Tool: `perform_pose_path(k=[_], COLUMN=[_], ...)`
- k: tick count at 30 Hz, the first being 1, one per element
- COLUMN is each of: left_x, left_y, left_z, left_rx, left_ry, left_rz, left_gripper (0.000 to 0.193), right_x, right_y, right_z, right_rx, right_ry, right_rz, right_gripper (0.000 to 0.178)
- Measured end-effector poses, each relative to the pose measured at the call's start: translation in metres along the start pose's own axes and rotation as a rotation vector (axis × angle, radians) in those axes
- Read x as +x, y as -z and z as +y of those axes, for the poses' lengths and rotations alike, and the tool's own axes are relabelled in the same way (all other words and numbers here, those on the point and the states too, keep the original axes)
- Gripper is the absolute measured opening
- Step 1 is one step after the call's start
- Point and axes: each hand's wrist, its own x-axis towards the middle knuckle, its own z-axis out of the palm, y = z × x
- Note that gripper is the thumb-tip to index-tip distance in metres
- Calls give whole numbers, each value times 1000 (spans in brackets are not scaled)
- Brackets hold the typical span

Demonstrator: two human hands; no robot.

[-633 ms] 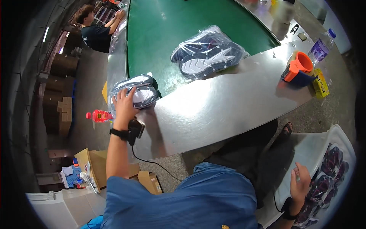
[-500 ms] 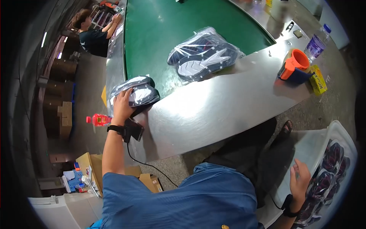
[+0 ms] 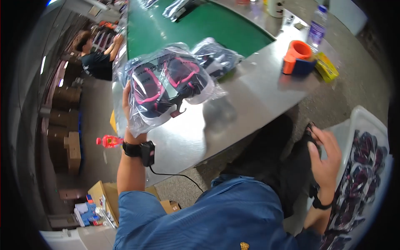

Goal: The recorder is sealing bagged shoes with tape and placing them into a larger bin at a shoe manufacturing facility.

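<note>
Presently, the left hand's fingers [image 3: 126, 100] grip one side of a bagged pair of shoes [image 3: 170, 85], pink at the openings; the fingertips are hidden behind the plastic. The pair is held up over the metal table [image 3: 250, 98]. The right hand [image 3: 327, 160] holds nothing, thumb and fingers apart, near a white tub [image 3: 357, 118] of bagged shoes [image 3: 361, 179]. Beyond the held pair, a second bagged pair [image 3: 214, 58] lies by the green surface [image 3: 200, 26]. An orange roll [image 3: 299, 51] stands near a clear bottle [image 3: 316, 32] to the right.
</note>
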Motion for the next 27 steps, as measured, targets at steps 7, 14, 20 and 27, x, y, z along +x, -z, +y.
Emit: perform_pose_path(k=[7,14,20,27], left_x=[23,-31,-43,-34], left_y=[-109,-198,-229,-195], left_z=[-130,-237,-287,-313], left_rx=[-216,-17,429,593], left_ry=[148,601,489,556], left_rz=[-187,-62,-775,-779], left_gripper=[52,72,94,66], right_x=[14,-57,-200,-356], right_y=[0,21,159,167], right_z=[-67,-16,5,51], right_rx=[-77,-446,-340,-10], right_ry=[377,323,-279,-587], right_rz=[159,532,669,999], right_gripper=[78,45,68,65])
